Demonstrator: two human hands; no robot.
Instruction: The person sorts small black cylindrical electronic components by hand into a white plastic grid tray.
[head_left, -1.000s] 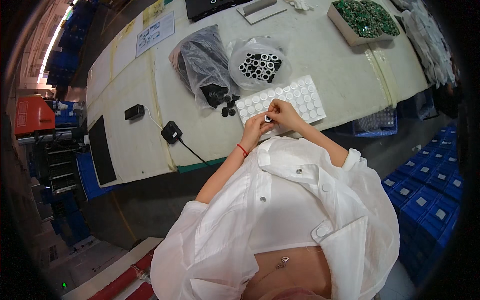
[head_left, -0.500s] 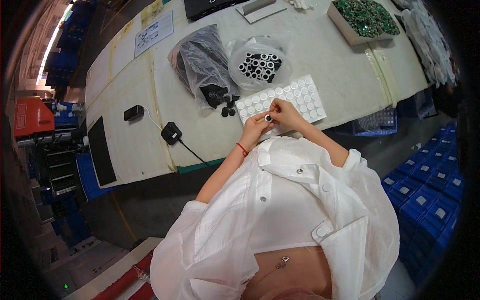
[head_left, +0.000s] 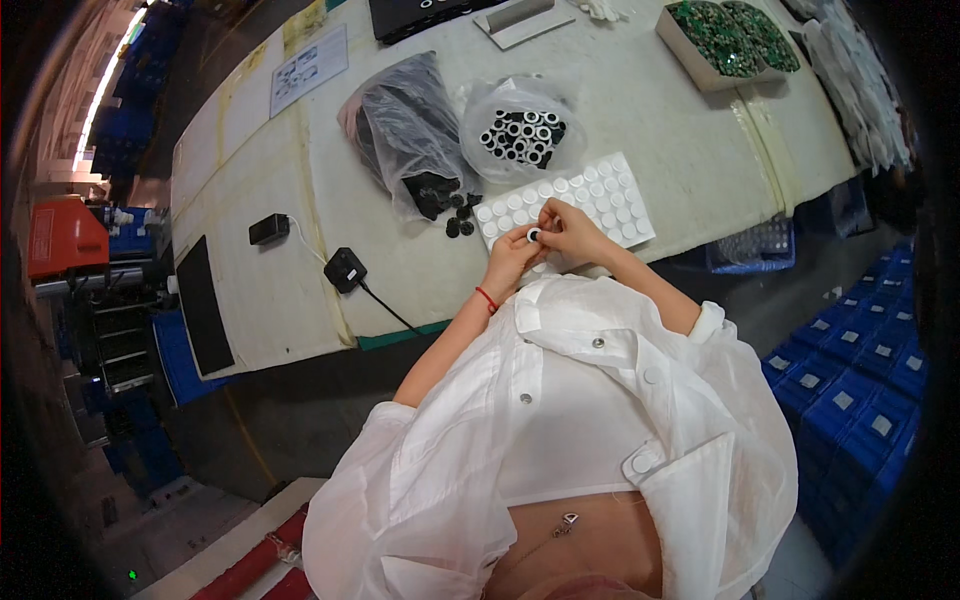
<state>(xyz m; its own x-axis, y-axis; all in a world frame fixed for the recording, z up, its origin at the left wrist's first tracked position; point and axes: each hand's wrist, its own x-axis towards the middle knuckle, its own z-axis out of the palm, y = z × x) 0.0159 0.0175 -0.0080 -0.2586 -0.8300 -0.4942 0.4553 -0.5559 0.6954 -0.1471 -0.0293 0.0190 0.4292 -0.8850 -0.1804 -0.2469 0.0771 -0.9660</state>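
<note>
Close to my body, both hands meet at a small round piece (head_left: 534, 235) with a white rim and a dark centre. My left hand (head_left: 508, 258) pinches it from the left. The fingers of my right hand (head_left: 568, 230) are closed at its other side, partly hiding it. Just beneath them lies a white tray (head_left: 640, 222) with rows of round white pieces. Beyond the tray, an open clear bag (head_left: 480, 150) holds many similar white-rimmed rings. Left of that, a larger plastic bag (head_left: 400, 115) of dark parts lies on its side, with several loose black discs (head_left: 454, 228) at its mouth.
A box of green circuit boards (head_left: 715, 75) stands far right. At left lie a black adapter (head_left: 345, 269) with a cable, a small black box (head_left: 268, 229) and a printed sheet (head_left: 309, 70). The table's near edge (head_left: 290, 358) runs beside me; blue crates (head_left: 860, 370) stand at right.
The white-rimmed piece has turned slightly between my fingers, and its dark centre shows differently. My hands stay at nearly the same spot over the tray.
</note>
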